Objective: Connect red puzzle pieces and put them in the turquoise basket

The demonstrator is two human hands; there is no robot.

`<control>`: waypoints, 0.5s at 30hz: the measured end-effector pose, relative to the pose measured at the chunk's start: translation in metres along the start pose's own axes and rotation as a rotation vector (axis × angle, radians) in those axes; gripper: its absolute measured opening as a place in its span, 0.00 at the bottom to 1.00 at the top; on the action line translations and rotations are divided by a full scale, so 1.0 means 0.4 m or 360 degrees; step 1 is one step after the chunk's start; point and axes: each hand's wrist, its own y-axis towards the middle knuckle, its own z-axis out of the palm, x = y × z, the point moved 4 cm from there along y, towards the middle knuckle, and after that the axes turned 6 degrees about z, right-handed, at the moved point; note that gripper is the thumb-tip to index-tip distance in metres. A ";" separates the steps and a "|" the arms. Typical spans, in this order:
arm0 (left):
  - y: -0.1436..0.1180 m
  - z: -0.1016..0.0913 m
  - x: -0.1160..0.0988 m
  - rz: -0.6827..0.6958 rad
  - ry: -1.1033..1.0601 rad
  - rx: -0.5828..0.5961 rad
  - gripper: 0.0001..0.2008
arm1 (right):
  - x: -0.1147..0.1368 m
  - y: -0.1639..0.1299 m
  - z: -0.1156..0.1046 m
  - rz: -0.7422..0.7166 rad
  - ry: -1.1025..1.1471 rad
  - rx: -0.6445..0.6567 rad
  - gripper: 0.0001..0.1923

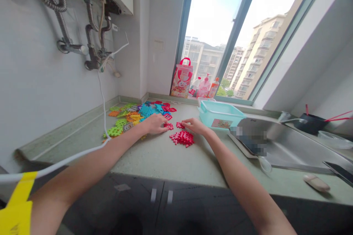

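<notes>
My left hand [156, 123] is closed on a red interlocking plastic tile [168, 126] at the right edge of a spread of loose tiles. Just across a small gap, my right hand [194, 125] pinches another red tile [180, 125] between thumb and fingers. Nearer to me, below the right hand, lies a stack of red tiles [182, 138]. Beyond the left hand, blue tiles [150, 109] are heaped with more red ones, while green tiles [117, 128] and yellow tiles [134, 117] spread to the left, partly behind my forearm.
A turquoise plastic basket [220, 112] stands right of my right hand, beside the steel sink [292, 143]. A white cable [102, 95] hangs down across my left arm. Bottles [204, 87] and a pink bag [182, 80] line the window. A bar of soap [316, 183] lies at the front right.
</notes>
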 end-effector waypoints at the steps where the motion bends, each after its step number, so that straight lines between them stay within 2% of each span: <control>1: -0.002 -0.001 0.001 -0.0011 -0.0021 -0.0002 0.12 | -0.014 -0.003 -0.008 0.0015 -0.0003 -0.0018 0.21; 4: -0.007 -0.005 0.002 -0.0070 -0.0068 -0.0050 0.11 | -0.041 -0.012 -0.020 0.0052 -0.0080 -0.0053 0.17; 8: -0.008 -0.024 -0.008 -0.0094 -0.0100 -0.0216 0.14 | -0.050 -0.018 -0.029 0.0187 -0.0315 -0.0150 0.11; 11: -0.002 -0.045 -0.031 -0.0014 -0.0180 -0.0394 0.13 | -0.044 -0.028 -0.048 0.0240 -0.0360 -0.0208 0.09; 15: 0.007 -0.067 -0.081 0.0175 -0.0370 -0.0599 0.13 | -0.023 -0.067 -0.106 0.0232 -0.0334 -0.0358 0.10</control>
